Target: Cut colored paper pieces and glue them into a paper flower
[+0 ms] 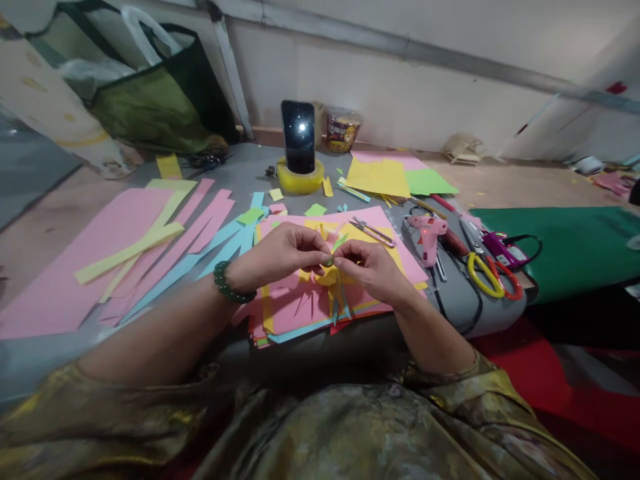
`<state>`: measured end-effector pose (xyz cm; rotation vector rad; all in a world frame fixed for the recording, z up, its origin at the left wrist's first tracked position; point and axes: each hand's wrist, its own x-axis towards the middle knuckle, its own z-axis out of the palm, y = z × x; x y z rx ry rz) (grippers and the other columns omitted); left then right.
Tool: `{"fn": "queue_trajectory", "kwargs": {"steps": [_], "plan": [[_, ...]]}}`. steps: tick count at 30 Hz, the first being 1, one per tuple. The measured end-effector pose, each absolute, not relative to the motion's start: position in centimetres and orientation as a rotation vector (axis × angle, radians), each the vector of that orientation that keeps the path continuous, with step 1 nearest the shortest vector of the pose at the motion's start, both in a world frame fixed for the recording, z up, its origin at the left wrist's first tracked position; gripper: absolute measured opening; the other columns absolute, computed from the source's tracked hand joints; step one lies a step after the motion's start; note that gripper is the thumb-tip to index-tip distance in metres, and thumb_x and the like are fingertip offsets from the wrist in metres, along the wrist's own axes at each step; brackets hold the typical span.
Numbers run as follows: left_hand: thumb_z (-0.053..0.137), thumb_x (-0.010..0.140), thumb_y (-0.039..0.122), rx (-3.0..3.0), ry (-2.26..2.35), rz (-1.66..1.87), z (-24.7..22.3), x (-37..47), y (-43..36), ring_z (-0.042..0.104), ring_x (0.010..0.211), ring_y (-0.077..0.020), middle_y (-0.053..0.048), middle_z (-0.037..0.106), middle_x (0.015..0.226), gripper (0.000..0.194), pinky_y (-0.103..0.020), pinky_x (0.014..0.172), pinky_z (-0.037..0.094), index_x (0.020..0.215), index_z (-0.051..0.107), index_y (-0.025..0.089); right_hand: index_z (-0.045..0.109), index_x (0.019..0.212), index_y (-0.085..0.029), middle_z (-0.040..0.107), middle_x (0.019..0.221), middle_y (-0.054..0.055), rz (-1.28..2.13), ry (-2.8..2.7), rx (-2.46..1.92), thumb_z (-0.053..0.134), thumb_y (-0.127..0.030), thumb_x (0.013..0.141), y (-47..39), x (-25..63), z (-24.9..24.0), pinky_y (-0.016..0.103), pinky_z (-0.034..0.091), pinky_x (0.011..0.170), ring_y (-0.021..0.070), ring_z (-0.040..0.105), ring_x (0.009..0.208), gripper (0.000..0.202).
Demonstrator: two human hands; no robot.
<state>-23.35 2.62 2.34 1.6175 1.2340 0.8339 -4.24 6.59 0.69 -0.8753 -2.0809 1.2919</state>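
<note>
My left hand, with a dark green bead bracelet on its wrist, is closed in a pinch. Facing it, my right hand pinches too, and the fingertips of both meet on a small green paper piece, partly hidden by the fingers. Just below them is a yellow cut-paper shape with strips hanging down. Under the hands lies a stack of coloured paper, pink on top. Small snips rest on the stack beyond my right hand.
Pink sheets and blue strips lie left. A phone stands in a yellow tape roll behind. To the right are a pink glue gun, scissors with yellow and red handles, and a green roll.
</note>
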Motion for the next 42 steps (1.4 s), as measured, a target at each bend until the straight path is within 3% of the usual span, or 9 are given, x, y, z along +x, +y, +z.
{"fn": "queue_trajectory", "kwargs": {"steps": [4, 8, 16, 24, 32, 42], "plan": [[0.066, 0.079, 0.039, 1.737, 1.397, 0.819, 3.8, -24.3, 2.2, 0.06, 0.055, -0.0118, -0.001, 0.066, 0.063, 0.023, -0.022, 0.054, 0.048, 0.076, 0.069, 0.016, 0.061, 0.072, -0.016, 0.056, 0.063, -0.003, 1.286, -2.195, -0.925, 0.054, -0.027, 0.081, 6.7, -4.0, 0.7, 0.022, 0.034, 0.055, 0.0091, 0.045, 0.057, 0.016], [0.063, 0.08, 0.037, 1.845, 1.688, 0.763, 5.3, -25.3, 1.8, 0.056, 0.054, -0.0119, 0.0, 0.062, 0.056, 0.024, -0.023, 0.052, 0.04, 0.067, 0.066, 0.016, 0.067, 0.078, -0.015, 0.067, 0.071, 0.0, 1.082, -2.503, -1.124, 0.057, -0.02, 0.082, 6.5, -4.1, 1.3, 0.024, 0.036, 0.061, 0.0119, 0.055, 0.065, 0.011], [0.058, 0.08, 0.035, 1.921, 1.765, 0.656, 5.4, -24.9, 1.9, 0.052, 0.054, -0.0105, 0.002, 0.06, 0.055, 0.026, -0.023, 0.057, 0.038, 0.064, 0.066, 0.016, 0.072, 0.087, -0.017, 0.075, 0.087, 0.007, 0.664, -2.809, -1.358, 0.054, -0.024, 0.09, 5.7, -4.9, 2.3, 0.026, 0.034, 0.063, 0.0175, 0.064, 0.077, 0.02], [0.06, 0.08, 0.03, 2.076, 1.675, 0.344, 4.2, -24.7, 2.2, 0.051, 0.056, -0.0114, 0.002, 0.061, 0.057, 0.022, -0.025, 0.056, 0.032, 0.063, 0.068, 0.018, 0.072, 0.101, -0.018, 0.075, 0.1, 0.008, 0.475, -2.885, -1.392, 0.051, -0.021, 0.091, 5.4, -5.2, 2.0, 0.028, 0.036, 0.068, 0.0212, 0.066, 0.09, 0.023], [0.06, 0.079, 0.016, 2.075, 1.672, 0.055, 3.2, -22.9, 2.2, 0.067, 0.073, -0.0165, -0.003, 0.077, 0.083, 0.02, -0.025, 0.063, 0.04, 0.085, 0.078, 0.018, 0.072, 0.103, -0.021, 0.07, 0.105, 0.006, 0.356, -2.982, -1.353, 0.046, -0.013, 0.091, 5.1, -5.4, 2.4, 0.029, 0.035, 0.066, 0.0219, 0.066, 0.094, 0.03], [0.054, 0.081, 0.018, 2.156, 1.751, 0.046, 2.5, -22.3, 2.0, 0.061, 0.065, -0.0183, -0.005, 0.072, 0.073, 0.021, -0.029, 0.057, 0.035, 0.078, 0.075, 0.019, 0.072, 0.107, -0.023, 0.067, 0.107, 0.007, 0.296, -3.011, -1.301, 0.042, -0.015, 0.095, 5.0, -5.5, 2.0, 0.028, 0.036, 0.065, 0.0197, 0.063, 0.09, 0.033]]}}
